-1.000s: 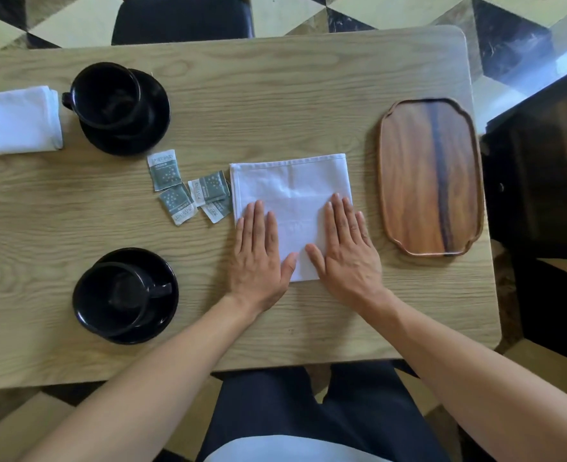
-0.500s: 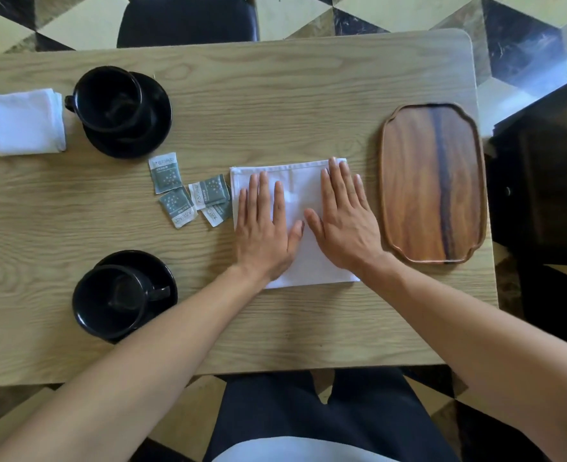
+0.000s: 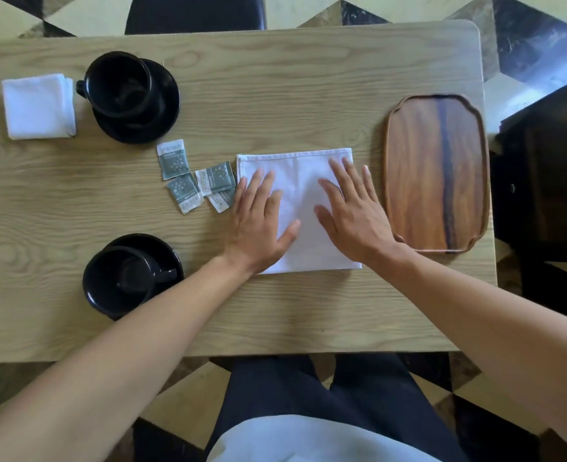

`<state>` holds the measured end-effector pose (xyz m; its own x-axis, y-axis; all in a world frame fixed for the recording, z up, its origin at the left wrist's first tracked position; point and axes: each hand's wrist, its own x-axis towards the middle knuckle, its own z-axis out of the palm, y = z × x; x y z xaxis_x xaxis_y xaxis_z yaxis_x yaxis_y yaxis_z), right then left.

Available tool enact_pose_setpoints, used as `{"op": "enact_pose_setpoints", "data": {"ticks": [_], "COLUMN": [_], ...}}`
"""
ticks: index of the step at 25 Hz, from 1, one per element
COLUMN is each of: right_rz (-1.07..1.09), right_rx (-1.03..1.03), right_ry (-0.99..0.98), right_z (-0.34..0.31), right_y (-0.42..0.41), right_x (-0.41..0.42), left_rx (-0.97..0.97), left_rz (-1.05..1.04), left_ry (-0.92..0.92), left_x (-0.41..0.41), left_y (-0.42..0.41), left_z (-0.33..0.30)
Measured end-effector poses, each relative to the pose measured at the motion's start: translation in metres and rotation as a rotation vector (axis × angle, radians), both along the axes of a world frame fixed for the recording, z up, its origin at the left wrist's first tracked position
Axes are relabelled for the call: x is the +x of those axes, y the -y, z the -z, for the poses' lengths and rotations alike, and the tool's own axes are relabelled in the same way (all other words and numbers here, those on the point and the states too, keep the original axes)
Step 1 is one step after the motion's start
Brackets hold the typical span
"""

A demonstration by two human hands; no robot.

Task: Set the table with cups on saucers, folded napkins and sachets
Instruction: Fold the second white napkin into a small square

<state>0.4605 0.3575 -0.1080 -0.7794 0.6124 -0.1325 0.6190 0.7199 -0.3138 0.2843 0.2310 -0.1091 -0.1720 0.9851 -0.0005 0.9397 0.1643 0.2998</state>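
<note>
The napkin (image 3: 300, 208) under my palms is white cloth, thin and limp by the look of it; I judge it light, soft, non-fragile, with no stiffness of its own, so it should hold a crease only if pressed. It may slide on the smooth wooden table (image 3: 275, 95), so one palm should pin it while the other folds. Best hold, in my estimate: pinch a corner or the hemmed edge at the top of the cloth, since the middle offers nothing to grip. My left hand (image 3: 259, 221) lies flat on the napkin's left part, fingers straight and slightly spread; my right hand (image 3: 352, 215) lies flat on its right part, fingers spread likewise. Neither pinches anything. The napkin sits at centre frame, a flat rectangle with a stitched hem along its upper edge, just right of four grey-green sachets (image 3: 197, 176) and left of the wooden tray (image 3: 437, 171). One sachet touches or slips under the napkin's left edge; I cannot tell which. A finished folded napkin (image 3: 39, 106) lies upper left beside a black cup on saucer (image 3: 132, 95); a second cup on saucer (image 3: 130, 275) stands lower left.
</note>
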Motion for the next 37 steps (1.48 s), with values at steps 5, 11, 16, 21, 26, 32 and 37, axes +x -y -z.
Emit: {"op": "enact_pose_setpoints", "data": {"ticks": [5, 11, 16, 21, 26, 32, 37], "right_rz": [-0.257, -0.382, -0.477, -0.55, -0.418, -0.123, -0.023], "right_rx": [-0.027, -0.011, 0.027, 0.143, 0.088, -0.165, -0.282], "right_ry": [-0.166, -0.168, -0.179, -0.251, -0.233, -0.251, -0.285], "right_z": [-0.011, -0.007, -0.011, -0.014, -0.018, -0.023, -0.021], "right_y": [0.032, 0.022, 0.015, 0.015, 0.023, 0.028, 0.029], "right_x": [0.072, 0.093, 0.096, 0.097, 0.091, 0.092, 0.088], "left_rx": [0.072, 0.004, -0.034, -0.092, -0.032, 0.044, 0.066], "left_rz": [0.443, 0.386, 0.334, 0.323, 0.306, 0.13, -0.008], "left_ry": [0.003, 0.017, -0.036, -0.158, -0.124, 0.321, 0.406], "left_x": [-0.011, -0.016, -0.015, -0.011, -0.011, -0.008, -0.001], "left_y": [0.091, 0.103, 0.102, 0.1, 0.087, 0.1, 0.1], "left_z": [-0.011, -0.016, -0.026, -0.021, -0.022, -0.02, -0.017]}}
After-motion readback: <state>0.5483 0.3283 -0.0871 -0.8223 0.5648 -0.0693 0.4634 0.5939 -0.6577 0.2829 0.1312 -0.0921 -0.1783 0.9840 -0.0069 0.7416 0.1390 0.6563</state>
